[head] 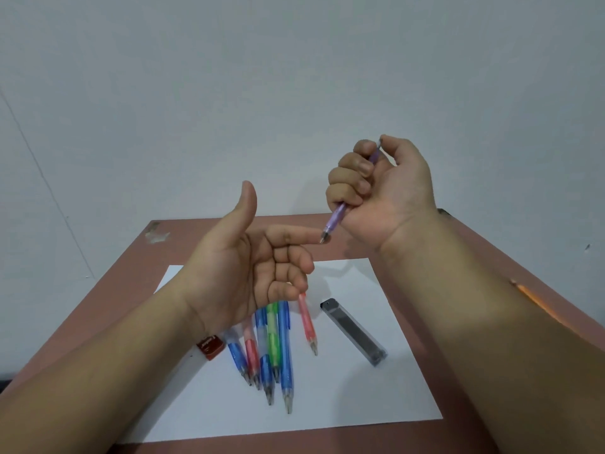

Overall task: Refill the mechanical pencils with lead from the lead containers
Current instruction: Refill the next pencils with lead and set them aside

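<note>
The fingers (348,178) of the right hand (383,191) are curled around a purple mechanical pencil (339,216), held above the counter (409,257), thumb on its cap. Its tip is pressed against the outstretched index finger of the left hand (248,273), otherwise loosely curled and empty. Fresh lead could be snapped by that pressure. The lead container (353,332) is left on the paper (360,398).

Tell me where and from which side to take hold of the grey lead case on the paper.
Grip the grey lead case across its two long sides near the middle, coming down from above. It lies flat on the paper, slim and straight, with bare paper on both sides and the nearest pink pencil lying apart from it.
</note>
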